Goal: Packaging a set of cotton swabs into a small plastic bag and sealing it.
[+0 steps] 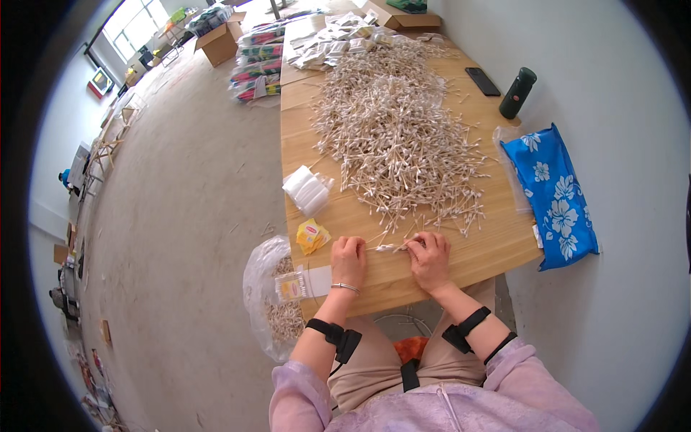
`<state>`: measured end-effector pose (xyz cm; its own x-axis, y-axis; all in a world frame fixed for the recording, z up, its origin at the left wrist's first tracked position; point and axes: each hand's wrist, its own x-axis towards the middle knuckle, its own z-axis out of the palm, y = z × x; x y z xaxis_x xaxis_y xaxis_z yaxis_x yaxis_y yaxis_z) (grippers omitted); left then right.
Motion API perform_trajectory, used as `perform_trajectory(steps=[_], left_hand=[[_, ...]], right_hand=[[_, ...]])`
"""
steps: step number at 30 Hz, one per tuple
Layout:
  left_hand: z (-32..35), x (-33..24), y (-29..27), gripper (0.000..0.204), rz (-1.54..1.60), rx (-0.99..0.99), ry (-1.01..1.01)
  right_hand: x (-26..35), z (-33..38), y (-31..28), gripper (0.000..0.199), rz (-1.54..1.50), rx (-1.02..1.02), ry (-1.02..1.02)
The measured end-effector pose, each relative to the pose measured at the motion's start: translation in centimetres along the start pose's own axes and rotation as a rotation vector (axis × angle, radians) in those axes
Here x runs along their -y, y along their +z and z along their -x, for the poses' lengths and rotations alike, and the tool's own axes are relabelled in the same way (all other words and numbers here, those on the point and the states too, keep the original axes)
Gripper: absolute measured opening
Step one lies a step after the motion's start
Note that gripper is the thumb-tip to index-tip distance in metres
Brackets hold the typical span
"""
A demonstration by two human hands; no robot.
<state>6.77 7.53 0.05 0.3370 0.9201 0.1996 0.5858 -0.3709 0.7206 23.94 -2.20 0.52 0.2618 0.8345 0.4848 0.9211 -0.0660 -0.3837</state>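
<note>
At the table's (497, 248) near edge, our left hand (348, 261) and right hand (430, 258) pinch a small bundle of cotton swabs (387, 247) between them, below the big swab heap (396, 129).

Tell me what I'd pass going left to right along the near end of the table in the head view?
Clear plastic bag of swabs → yellow packet → left hand → small bunch of cotton swabs → right hand → blue flowered bag.
</note>
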Motion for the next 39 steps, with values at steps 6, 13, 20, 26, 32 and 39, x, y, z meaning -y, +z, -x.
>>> perform_trajectory(steps=[6,13,20,26,32,39], left_hand=[[0.8,-1.7,0.7,0.024,-0.011,-0.055,0.167],[0.8,-0.8,1.0,0.030,0.034,-0.012,0.180],[0.0,-1.4,1.5,0.012,0.046,-0.038,0.136],[0.2,-1.3,1.7,0.006,0.058,-0.092,0.086],[0.8,-0.9,1.1,0.007,0.067,-0.041,0.145],[2.5,-0.9,-1.5,0.027,-0.030,0.061,0.141]], right_hand=[[0.7,0.0,-0.5,0.023,-0.033,0.072,-0.011],[2.0,-0.2,-1.4,0.025,-0.052,0.063,0.028],[-0.8,0.6,-0.4,0.019,-0.020,0.044,-0.025],[-1.5,0.8,-2.1,0.017,0.001,0.019,-0.027],[2.6,0.9,-0.1,0.019,-0.069,0.112,-0.149],[4.5,0.3,-0.2,0.029,-0.199,0.133,-0.103]])
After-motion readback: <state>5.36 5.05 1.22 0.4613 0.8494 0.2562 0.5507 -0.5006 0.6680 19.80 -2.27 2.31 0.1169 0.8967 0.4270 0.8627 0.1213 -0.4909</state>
